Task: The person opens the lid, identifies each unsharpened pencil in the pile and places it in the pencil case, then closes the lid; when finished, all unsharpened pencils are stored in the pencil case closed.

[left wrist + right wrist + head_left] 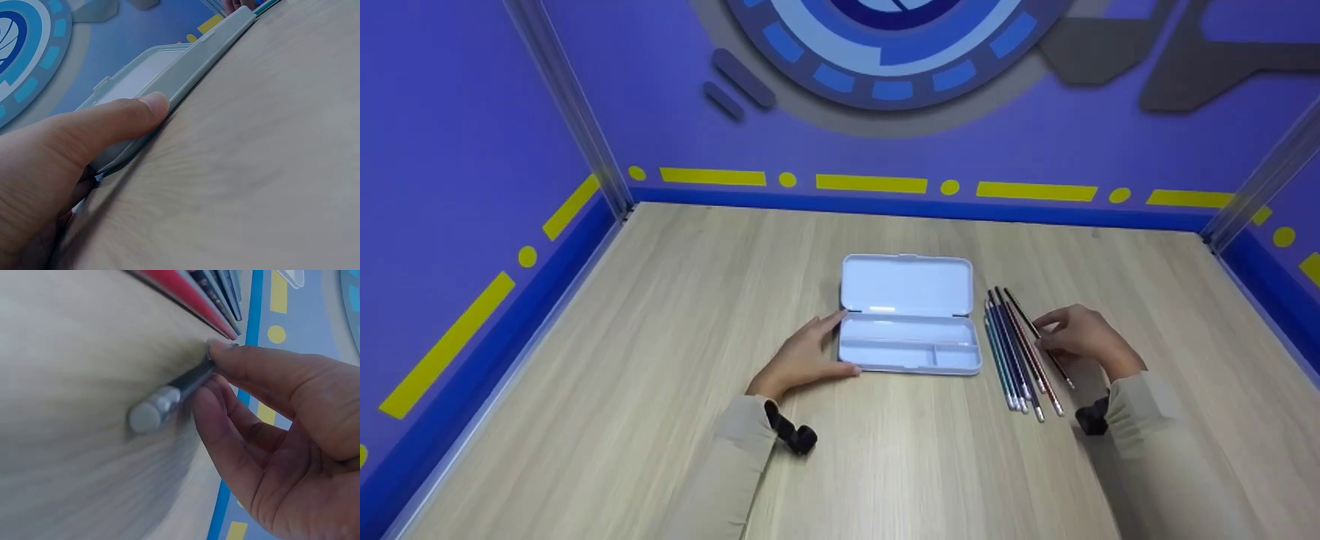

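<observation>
An open white pencil case (907,285) lies on the table with its lid folded back and its compartments bare. My left hand (801,360) holds the case's left end, thumb on the front wall (197,64) and fingers at the hinge side. Right of the case, several pencils (1014,358) lie in a loose bundle, eraser ends toward me. With thumb and fingertips, my right hand (1086,339) pinches a dark pencil (191,381) at the bundle's right edge. Its white eraser end points toward my body, close over the tabletop.
The wood-grain table (660,315) is bounded by a blue back wall (825,150) and side walls with yellow markings. Metal posts (585,127) stand at the back corners. A black strap (791,431) sits on each wrist.
</observation>
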`<state>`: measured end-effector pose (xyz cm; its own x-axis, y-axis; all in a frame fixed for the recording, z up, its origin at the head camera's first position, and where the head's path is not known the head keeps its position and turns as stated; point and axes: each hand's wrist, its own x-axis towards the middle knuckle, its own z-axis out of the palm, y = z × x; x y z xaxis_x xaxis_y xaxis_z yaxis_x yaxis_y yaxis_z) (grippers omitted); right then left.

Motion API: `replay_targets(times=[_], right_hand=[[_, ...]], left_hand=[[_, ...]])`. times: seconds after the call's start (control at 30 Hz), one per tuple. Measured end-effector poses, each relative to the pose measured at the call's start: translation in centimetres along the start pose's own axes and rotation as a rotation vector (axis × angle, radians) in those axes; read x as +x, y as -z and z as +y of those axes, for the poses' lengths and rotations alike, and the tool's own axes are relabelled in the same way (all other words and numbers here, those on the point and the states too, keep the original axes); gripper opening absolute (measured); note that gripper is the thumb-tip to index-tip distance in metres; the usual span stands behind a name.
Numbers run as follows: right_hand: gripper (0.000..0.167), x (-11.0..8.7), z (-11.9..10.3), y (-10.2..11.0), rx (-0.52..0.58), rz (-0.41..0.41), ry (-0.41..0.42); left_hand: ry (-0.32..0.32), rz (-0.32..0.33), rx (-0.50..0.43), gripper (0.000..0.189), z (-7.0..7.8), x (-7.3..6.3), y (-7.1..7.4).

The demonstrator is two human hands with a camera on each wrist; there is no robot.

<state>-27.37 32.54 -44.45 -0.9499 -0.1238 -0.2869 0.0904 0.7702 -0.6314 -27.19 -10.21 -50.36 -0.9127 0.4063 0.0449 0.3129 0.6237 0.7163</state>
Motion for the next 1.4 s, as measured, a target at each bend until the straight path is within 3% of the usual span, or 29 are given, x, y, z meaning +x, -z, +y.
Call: replay_targets(times=[0.37, 0.7, 0.93, 1.4], right_hand=[[0.048, 0.0, 0.0, 0.3, 0.048, -0.029, -0.001], [0.043, 0.2, -0.9, 0.5, 0.024, -0.005, 0.038], [0.040, 0.3, -2.2, 0.7, 0.006, 0.016, 0.091], [0.032, 1.2, -5.5, 0.3, -0.036, 0.044, 0.230]], left_hand=[[0.045, -0.005, -0.024, 0.102, 0.1, -0.3, -0.1], [0.035, -0.004, -0.028, 0.102, 0.1, -0.2, -0.1], [0.002, -0.001, -0.023, 0.102, 0.2, -0.1, 0.0], [0.021, -0.008, -0.020, 0.101, 0.1, 0.0, 0.1]])
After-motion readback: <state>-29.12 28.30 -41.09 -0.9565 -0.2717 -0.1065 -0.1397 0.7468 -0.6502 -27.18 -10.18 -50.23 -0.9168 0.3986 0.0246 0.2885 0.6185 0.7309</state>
